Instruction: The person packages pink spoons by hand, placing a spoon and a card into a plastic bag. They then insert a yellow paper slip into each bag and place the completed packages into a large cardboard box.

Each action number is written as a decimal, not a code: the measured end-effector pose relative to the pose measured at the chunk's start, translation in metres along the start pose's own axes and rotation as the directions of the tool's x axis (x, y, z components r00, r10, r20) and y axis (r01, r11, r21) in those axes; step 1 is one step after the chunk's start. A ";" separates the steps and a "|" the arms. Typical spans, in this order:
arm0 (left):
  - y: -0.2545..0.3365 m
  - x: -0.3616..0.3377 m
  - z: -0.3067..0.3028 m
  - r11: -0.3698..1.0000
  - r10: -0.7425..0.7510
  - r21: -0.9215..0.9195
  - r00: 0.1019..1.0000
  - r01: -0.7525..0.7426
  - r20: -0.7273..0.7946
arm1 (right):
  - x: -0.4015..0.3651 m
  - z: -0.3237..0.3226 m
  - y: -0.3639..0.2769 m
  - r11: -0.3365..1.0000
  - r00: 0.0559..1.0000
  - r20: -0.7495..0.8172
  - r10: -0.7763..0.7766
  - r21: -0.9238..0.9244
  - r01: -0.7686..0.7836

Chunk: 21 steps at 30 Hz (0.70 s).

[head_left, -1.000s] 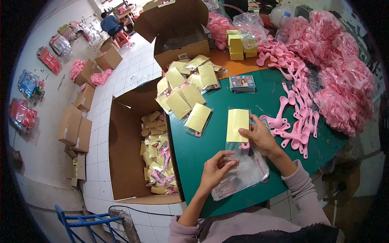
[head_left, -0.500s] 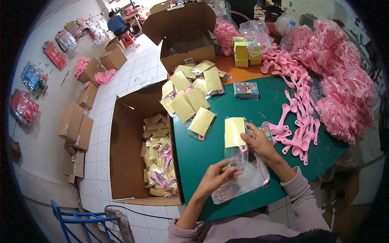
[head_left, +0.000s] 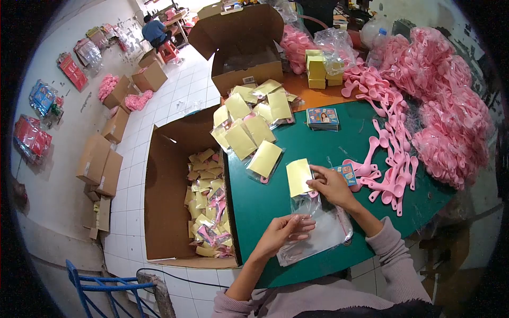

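My right hand (head_left: 331, 185) holds a clear bag with a yellow card (head_left: 299, 177) by its right edge, and a bit of pink shows at the card's lower end. My left hand (head_left: 286, 233) is below it with its fingers apart, over a stack of clear plastic bags (head_left: 318, 238); I see nothing held in it. Just right of my right hand lies a blue printed card (head_left: 346, 174), beside loose pink spoons (head_left: 392, 180). Bagged yellow cards (head_left: 257, 130) are piled to the upper left on the green table top (head_left: 254, 212).
A deep cardboard box (head_left: 183, 212) full of bagged cards stands against the table's left edge. Behind are an open carton (head_left: 246, 74), a stack of printed cards (head_left: 322, 117), yellow blocks (head_left: 316, 69) and bagged pink spoons (head_left: 450, 111). A person (head_left: 154, 30) sits far back.
The bagged yellow card has moved slightly left and down and tilted, together with my right hand. The blue card beside it is now more exposed. My left hand has shifted only a little.
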<state>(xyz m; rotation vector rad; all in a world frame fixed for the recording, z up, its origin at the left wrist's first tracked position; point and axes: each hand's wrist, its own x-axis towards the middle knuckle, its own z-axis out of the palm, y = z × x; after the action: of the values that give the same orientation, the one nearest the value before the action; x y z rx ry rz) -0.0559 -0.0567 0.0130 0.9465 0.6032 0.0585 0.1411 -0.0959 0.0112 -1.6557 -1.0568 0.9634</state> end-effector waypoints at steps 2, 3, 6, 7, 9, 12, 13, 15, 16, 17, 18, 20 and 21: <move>-0.005 0.001 0.001 0.999 0.021 -0.050 1.000 -0.020 0.021 | -0.004 -0.001 0.002 0.949 0.971 -0.109 -0.212 -0.261 0.178; -0.007 0.001 0.002 0.994 0.047 -0.104 0.998 -0.042 0.040 | -0.006 -0.001 0.003 0.799 0.888 -0.151 -0.435 -0.520 0.303; -0.005 -0.004 0.006 0.986 0.033 -0.163 0.998 -0.024 0.052 | -0.020 -0.004 -0.012 0.730 0.870 -0.061 -0.490 -0.574 0.371; -0.005 -0.005 0.006 0.986 0.030 -0.167 0.998 -0.021 0.053 | -0.027 -0.003 -0.018 0.731 0.872 -0.060 -0.486 -0.574 0.368; -0.005 -0.010 0.002 0.987 -0.006 -0.157 0.997 0.018 0.075 | -0.040 0.003 -0.027 0.779 0.896 0.160 -0.414 -0.447 0.440; -0.012 -0.011 -0.005 0.978 -0.048 -0.200 0.998 0.057 0.047 | -0.053 0.013 -0.030 0.778 0.865 0.325 -0.382 -0.393 0.491; -0.012 -0.012 -0.004 0.978 -0.048 -0.202 0.998 0.056 0.045 | -0.053 0.016 -0.027 0.775 0.850 0.353 -0.391 -0.373 0.511; -0.011 -0.012 -0.003 0.979 -0.067 -0.194 0.998 0.065 -0.007 | -0.052 0.021 -0.025 0.776 0.853 0.348 -0.390 -0.374 0.508; -0.012 -0.012 -0.003 0.979 -0.071 -0.194 0.997 0.068 -0.008 | -0.053 0.023 -0.023 0.781 0.858 0.340 -0.384 -0.376 0.499; -0.012 -0.011 -0.002 0.985 -0.058 -0.162 0.998 0.055 -0.018 | -0.052 0.024 -0.022 0.781 0.858 0.339 -0.385 -0.376 0.499; -0.012 -0.010 -0.001 0.991 -0.043 -0.127 0.999 0.039 -0.028 | -0.051 0.024 -0.021 0.793 0.869 0.330 -0.368 -0.376 0.479; -0.013 -0.008 0.002 0.994 -0.022 -0.107 0.999 0.018 -0.041 | -0.047 0.024 -0.019 0.805 0.880 0.319 -0.353 -0.375 0.459; -0.015 -0.007 0.004 0.996 -0.005 -0.088 0.999 0.001 -0.048 | -0.045 0.022 -0.018 0.836 0.880 0.334 -0.337 -0.324 0.443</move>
<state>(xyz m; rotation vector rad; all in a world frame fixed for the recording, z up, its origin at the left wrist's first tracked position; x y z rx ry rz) -0.0628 -0.0704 0.0063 0.8608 0.6418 0.1050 0.1024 -0.1283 0.0281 -1.5454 -1.7940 0.7365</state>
